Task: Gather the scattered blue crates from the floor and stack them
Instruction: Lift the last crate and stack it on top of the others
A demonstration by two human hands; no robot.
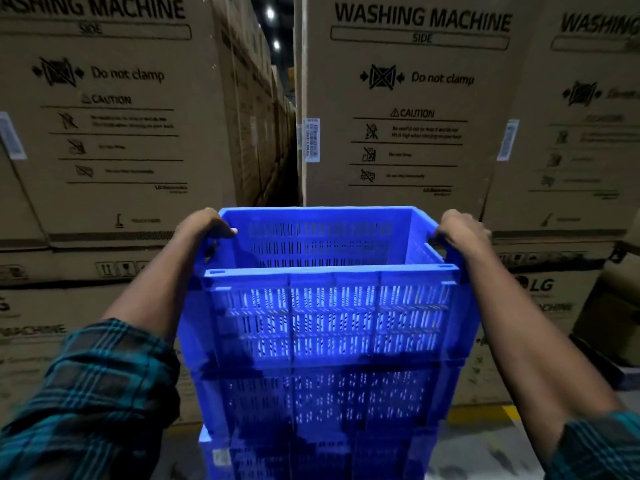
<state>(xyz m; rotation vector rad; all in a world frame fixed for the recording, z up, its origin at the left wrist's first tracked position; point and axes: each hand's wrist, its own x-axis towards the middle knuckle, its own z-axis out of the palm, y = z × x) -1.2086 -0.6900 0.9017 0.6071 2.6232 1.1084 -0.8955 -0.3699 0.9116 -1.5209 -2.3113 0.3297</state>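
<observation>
Crate (329, 306) up top, blue and slotted, caught between both hands at its two short ends. Left hand (204, 225) is clamped on the left rim, fingers curled over the outer edge, thumb hooked inside the wall. Right hand (462, 230) grips the right rim the same way, fingers wrapped down over the outside by the handle slot. Both arms reach forward, checked sleeves (104, 386) rolled back to the forearm.

Directly beneath the hands, the held crate sits on a second blue crate (325, 400), walls lined up closely; whether it is fully seated I cannot tell. Lower still, under that one, a third blue crate (277, 455) shows at the bottom edge, darker, with a small pale label at its left corner.

Beyond the hands, tall cardboard boxes (408, 105) printed "WASHING MACHINE" and "Do not clamp" stand in a wall, with a narrow dark gap (291, 140) between two of them just ahead of the left hand. Below the right arm, grey floor (485, 452) with a yellow painted line (509, 414).
</observation>
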